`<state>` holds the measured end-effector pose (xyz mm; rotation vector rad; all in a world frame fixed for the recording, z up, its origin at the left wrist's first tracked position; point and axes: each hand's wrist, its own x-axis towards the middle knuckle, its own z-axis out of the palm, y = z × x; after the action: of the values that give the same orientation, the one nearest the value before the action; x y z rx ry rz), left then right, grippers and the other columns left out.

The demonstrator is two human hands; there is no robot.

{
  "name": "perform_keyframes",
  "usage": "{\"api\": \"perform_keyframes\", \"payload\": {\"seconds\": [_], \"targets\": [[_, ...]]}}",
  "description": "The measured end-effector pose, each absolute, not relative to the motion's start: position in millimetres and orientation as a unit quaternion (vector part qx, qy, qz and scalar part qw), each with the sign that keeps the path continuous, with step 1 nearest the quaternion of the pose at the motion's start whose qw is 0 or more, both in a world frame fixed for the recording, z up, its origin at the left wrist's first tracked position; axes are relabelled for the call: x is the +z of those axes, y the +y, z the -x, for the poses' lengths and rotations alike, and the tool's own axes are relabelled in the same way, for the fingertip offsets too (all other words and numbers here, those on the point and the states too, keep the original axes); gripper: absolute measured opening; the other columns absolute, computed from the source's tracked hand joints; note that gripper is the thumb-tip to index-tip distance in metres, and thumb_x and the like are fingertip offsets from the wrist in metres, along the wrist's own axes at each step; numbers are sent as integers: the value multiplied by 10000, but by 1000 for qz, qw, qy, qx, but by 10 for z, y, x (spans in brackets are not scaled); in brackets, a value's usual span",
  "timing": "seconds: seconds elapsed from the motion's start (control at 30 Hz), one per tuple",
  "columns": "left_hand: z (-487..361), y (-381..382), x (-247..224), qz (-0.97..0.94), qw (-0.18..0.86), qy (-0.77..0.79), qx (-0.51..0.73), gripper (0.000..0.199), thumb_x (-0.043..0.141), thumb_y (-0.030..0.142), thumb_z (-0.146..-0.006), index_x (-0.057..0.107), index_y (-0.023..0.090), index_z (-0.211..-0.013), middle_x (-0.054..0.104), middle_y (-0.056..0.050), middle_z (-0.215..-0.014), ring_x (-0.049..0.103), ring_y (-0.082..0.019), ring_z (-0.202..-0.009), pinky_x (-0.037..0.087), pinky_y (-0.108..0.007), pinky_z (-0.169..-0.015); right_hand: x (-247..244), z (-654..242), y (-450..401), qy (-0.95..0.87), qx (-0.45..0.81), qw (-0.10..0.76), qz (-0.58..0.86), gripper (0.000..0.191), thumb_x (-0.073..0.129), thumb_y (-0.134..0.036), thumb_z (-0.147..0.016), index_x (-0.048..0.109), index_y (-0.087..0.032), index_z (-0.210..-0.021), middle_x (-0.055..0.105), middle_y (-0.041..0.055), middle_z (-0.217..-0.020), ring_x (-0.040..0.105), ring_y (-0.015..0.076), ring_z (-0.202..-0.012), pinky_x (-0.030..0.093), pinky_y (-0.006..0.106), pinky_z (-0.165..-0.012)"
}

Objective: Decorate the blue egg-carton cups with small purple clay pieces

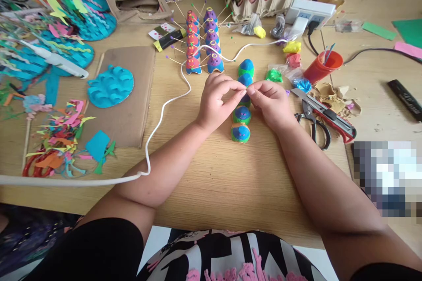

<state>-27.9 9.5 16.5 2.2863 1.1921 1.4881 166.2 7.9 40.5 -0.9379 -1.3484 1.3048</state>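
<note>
A row of several egg-carton cups painted blue and green, a caterpillar figure (241,132), lies lengthwise in front of me; the nearer cups bear small drawn faces. My left hand (220,97) and my right hand (271,102) meet above its middle cups, thumbs and forefingers pinched together. Whatever sits between the fingertips is too small to make out. The hands partly cover the middle of the row. Beyond the left hand stand a red-and-blue caterpillar (193,50) and a purple-and-blue caterpillar (212,48), both with pins sticking out.
Scissors (314,125) and a red utility knife (329,116) lie right of my right hand, near an orange cup (325,68). A white cable (161,114) crosses my left forearm. Cardboard (136,109), paper scraps (62,136) and a glue gun (54,58) are at left. Egg trays (280,2) stand behind.
</note>
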Motion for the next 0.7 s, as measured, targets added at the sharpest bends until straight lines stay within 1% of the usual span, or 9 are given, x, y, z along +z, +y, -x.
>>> {"api": "perform_keyframes", "payload": {"seconds": [0.13, 0.23, 0.33, 0.5, 0.7], "targets": [[288, 100, 160, -759, 80, 390, 516, 324, 577, 510, -1175, 790, 275, -1110, 826, -27, -1056, 747, -202, -1077, 569, -411, -1094, 373, -1667, 96, -538, 551, 507, 387, 632, 972, -793, -696, 722, -224, -816, 495, -59, -623, 377, 88, -587, 291, 261, -532], [296, 113, 147, -745, 86, 385, 538, 296, 586, 481, -1176, 782, 269, -1109, 834, -29, -1064, 758, -195, -1060, 583, -394, -1061, 369, -1666, 100, -526, 564, 510, 381, 618, 997, -764, -683, 729, -225, -820, 500, -61, -622, 372, 83, -577, 279, 262, -525], [300, 119, 135, -739, 91, 382, 547, 277, 597, 471, -1173, 775, 267, -1115, 835, -31, -1069, 763, -195, -1051, 589, -393, -1052, 377, -1663, 102, -516, 575, 513, 374, 609, 1019, -740, -667, 733, -226, -825, 504, -62, -621, 379, 83, -574, 272, 263, -520], [298, 103, 139, -751, 95, 382, 530, 285, 587, 483, -1173, 777, 272, -1143, 830, -35, -1076, 758, -202, -1065, 599, -405, -1048, 377, -1666, 110, -507, 581, 515, 374, 604, 1030, -728, -658, 733, -226, -815, 511, -60, -616, 359, 78, -563, 237, 263, -508], [292, 95, 150, -755, 99, 367, 534, 223, 632, 443, -1158, 776, 274, -1135, 826, -25, -1060, 754, -196, -1056, 598, -399, -1045, 366, -1666, 121, -495, 587, 520, 374, 613, 1048, -714, -634, 723, -221, -797, 517, -65, -613, 345, 66, -543, 220, 260, -496]]}}
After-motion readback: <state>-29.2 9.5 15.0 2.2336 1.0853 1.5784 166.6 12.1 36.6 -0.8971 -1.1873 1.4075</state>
